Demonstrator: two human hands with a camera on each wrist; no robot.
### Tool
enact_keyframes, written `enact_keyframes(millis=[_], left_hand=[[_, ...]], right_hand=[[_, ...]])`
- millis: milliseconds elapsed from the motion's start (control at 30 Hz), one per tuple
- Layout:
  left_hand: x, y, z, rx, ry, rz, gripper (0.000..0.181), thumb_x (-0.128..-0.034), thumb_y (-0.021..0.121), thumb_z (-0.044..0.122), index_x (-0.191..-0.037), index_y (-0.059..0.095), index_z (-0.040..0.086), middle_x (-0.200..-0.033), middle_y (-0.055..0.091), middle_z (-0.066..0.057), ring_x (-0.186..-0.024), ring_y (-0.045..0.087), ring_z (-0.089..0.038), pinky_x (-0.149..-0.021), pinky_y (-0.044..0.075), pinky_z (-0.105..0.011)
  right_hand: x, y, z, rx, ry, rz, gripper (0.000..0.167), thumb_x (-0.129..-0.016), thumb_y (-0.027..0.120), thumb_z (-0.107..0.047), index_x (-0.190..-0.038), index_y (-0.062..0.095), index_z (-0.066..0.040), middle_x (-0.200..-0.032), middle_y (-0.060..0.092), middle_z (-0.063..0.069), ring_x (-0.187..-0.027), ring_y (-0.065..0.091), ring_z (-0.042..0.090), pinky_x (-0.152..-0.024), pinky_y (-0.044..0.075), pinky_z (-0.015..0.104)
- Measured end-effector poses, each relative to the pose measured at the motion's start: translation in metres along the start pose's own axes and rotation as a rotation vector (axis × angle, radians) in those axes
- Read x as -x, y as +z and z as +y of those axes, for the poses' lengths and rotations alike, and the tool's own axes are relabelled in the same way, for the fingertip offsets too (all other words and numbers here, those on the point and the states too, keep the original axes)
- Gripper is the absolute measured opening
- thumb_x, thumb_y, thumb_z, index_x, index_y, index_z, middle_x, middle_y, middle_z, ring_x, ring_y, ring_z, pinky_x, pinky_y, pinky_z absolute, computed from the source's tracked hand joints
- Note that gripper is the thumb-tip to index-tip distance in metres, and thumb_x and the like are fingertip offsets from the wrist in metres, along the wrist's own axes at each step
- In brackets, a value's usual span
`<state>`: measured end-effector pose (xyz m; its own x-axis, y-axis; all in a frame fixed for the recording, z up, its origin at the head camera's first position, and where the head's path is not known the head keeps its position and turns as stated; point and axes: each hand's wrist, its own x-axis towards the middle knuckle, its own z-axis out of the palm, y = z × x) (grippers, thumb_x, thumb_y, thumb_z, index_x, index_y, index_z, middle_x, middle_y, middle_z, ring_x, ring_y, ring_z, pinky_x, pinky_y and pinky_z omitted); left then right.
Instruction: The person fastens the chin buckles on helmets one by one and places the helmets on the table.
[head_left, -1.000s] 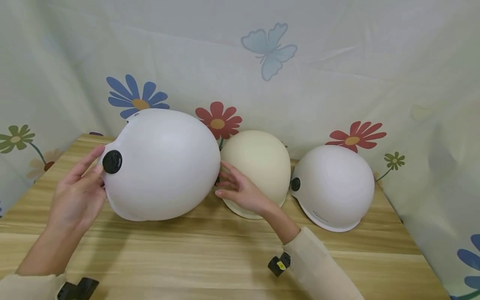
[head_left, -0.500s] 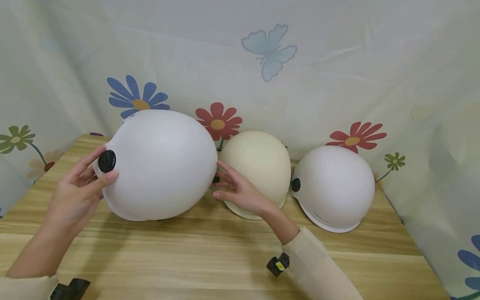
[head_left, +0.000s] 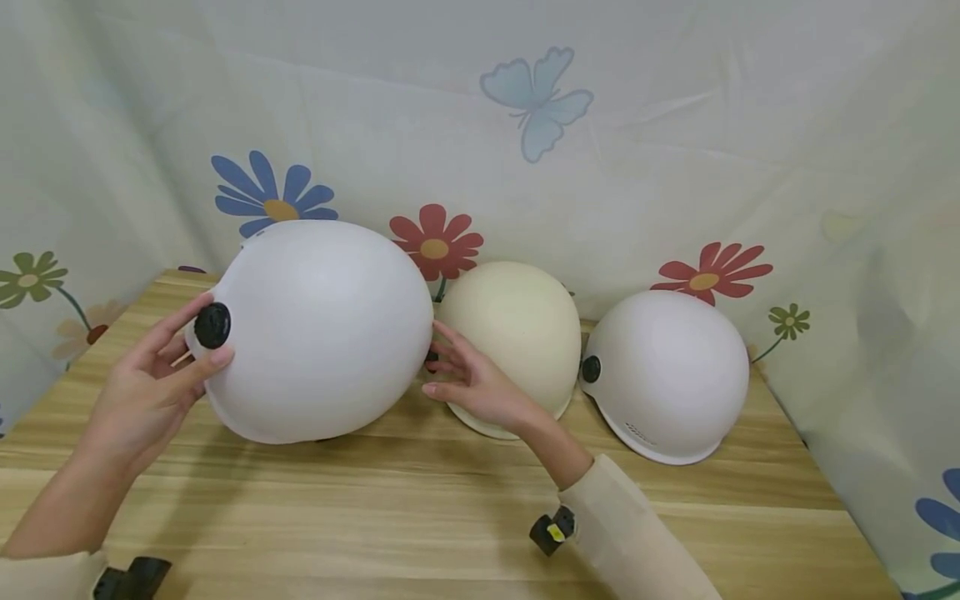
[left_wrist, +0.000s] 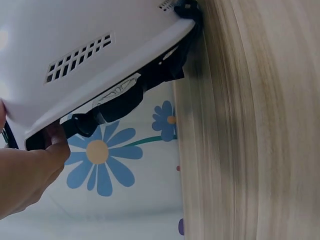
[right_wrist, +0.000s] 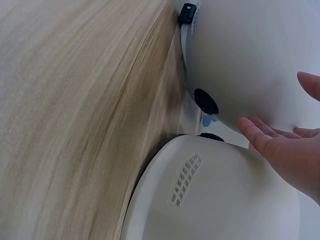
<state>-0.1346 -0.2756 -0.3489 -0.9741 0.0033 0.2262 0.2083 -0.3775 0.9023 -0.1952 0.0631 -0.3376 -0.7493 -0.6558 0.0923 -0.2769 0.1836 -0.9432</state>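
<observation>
A large white helmet [head_left: 322,325] is held tilted over the left half of the table, its black round disc [head_left: 213,326] facing left. My left hand [head_left: 142,387] grips its left edge, thumb on the shell below the disc. In the left wrist view, the fingers of that hand [left_wrist: 35,167] go inside the rim beside a black strap [left_wrist: 122,102]. My right hand [head_left: 480,383] rests its loosely extended fingers against the helmet's right side. Behind that hand stands a cream helmet [head_left: 517,317].
A second white helmet [head_left: 671,367] stands to the right of the cream one on the wooden table [head_left: 420,525]. Behind the table hangs a curtain [head_left: 675,150] printed with flowers and a butterfly. Black wrist cameras are strapped to both sleeves.
My left thumb has moved from the rim onto the shell below the disc. The held helmet has turned and shifted slightly left, and my right hand has followed a little.
</observation>
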Motion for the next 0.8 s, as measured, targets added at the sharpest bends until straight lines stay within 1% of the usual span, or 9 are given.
enact_keyframes(millis=[133,233,300,367,467,533,600,667,800], left_hand=[[-0.001,-0.001,0.001,-0.056,-0.02,-0.019,0.066,-0.0858,0.051,-0.014,-0.141,0.036,0.019,-0.124,0.048,0.0,-0.103,0.054,-0.005,-0.074,0.05,-0.02],[-0.001,-0.003,0.002,-0.099,-0.047,-0.024,0.068,-0.0853,0.053,-0.013,-0.141,0.036,0.021,-0.119,0.05,0.002,-0.1,0.056,-0.004,-0.072,0.051,-0.02],[0.0,-0.004,0.003,-0.187,-0.068,-0.017,0.07,-0.0853,0.055,-0.01,-0.142,0.034,0.025,-0.119,0.048,0.002,-0.098,0.055,-0.002,-0.071,0.05,-0.018],[0.0,-0.005,0.003,-0.329,-0.086,-0.012,0.072,-0.0855,0.058,-0.005,-0.143,0.031,0.029,-0.12,0.045,0.003,-0.097,0.053,0.001,-0.07,0.048,-0.014],[0.001,-0.007,0.002,-0.498,-0.096,-0.017,0.078,-0.0849,0.062,0.0,-0.144,0.025,0.033,-0.12,0.042,0.003,-0.097,0.049,0.005,-0.07,0.045,-0.01],[0.002,-0.008,0.001,-0.533,-0.092,-0.025,0.08,-0.0844,0.062,-0.001,-0.145,0.022,0.034,-0.12,0.041,0.001,-0.097,0.048,0.005,-0.071,0.045,-0.009],[0.003,-0.009,0.0,-0.533,-0.084,-0.035,0.083,-0.0836,0.062,-0.003,-0.145,0.02,0.033,-0.124,0.038,-0.006,-0.101,0.048,0.002,-0.071,0.045,-0.01],[0.003,-0.01,-0.001,-0.584,-0.078,-0.04,0.086,-0.083,0.063,-0.003,-0.145,0.018,0.034,-0.13,0.031,-0.014,-0.104,0.047,-0.001,-0.071,0.045,-0.01],[0.003,-0.01,-0.002,-0.727,-0.088,-0.043,0.092,-0.0825,0.066,0.002,-0.145,0.009,0.038,-0.135,0.016,-0.022,-0.116,0.043,-0.024,-0.07,0.045,-0.013]], right_hand=[[0.004,0.002,-0.014,-0.019,-0.009,-0.004,0.074,-0.089,0.055,0.002,-0.147,0.009,-0.007,-0.146,0.021,0.022,-0.127,0.033,0.039,-0.099,0.033,0.048],[0.003,0.002,-0.015,-0.022,-0.018,0.002,0.074,-0.089,0.054,0.002,-0.146,0.008,-0.006,-0.147,0.019,0.021,-0.128,0.031,0.038,-0.1,0.031,0.048],[0.001,0.002,-0.01,-0.023,-0.023,0.011,0.075,-0.089,0.056,0.001,-0.147,0.009,-0.008,-0.148,0.018,0.018,-0.131,0.028,0.034,-0.102,0.028,0.048],[-0.002,0.003,-0.004,-0.018,-0.028,0.023,0.077,-0.088,0.057,-0.001,-0.147,0.009,-0.011,-0.148,0.019,0.014,-0.133,0.025,0.028,-0.104,0.026,0.046],[-0.006,0.004,0.003,-0.003,-0.039,0.034,0.079,-0.088,0.06,-0.005,-0.147,0.01,-0.016,-0.149,0.02,0.008,-0.134,0.023,0.021,-0.105,0.023,0.045],[-0.007,0.005,0.005,0.012,-0.042,0.038,0.079,-0.087,0.061,-0.007,-0.147,0.011,-0.018,-0.149,0.02,0.005,-0.134,0.024,0.02,-0.105,0.024,0.044],[-0.008,0.005,0.006,0.023,-0.044,0.041,0.079,-0.087,0.061,-0.008,-0.147,0.011,-0.018,-0.149,0.019,0.005,-0.133,0.025,0.021,-0.104,0.025,0.044],[-0.008,0.005,0.006,0.027,-0.04,0.045,0.079,-0.087,0.062,-0.008,-0.147,0.012,-0.018,-0.15,0.018,0.005,-0.133,0.026,0.022,-0.104,0.026,0.044],[-0.007,0.006,0.005,0.021,-0.03,0.045,0.077,-0.087,0.062,-0.009,-0.147,0.014,-0.018,-0.15,0.016,0.003,-0.132,0.028,0.023,-0.103,0.028,0.043]])
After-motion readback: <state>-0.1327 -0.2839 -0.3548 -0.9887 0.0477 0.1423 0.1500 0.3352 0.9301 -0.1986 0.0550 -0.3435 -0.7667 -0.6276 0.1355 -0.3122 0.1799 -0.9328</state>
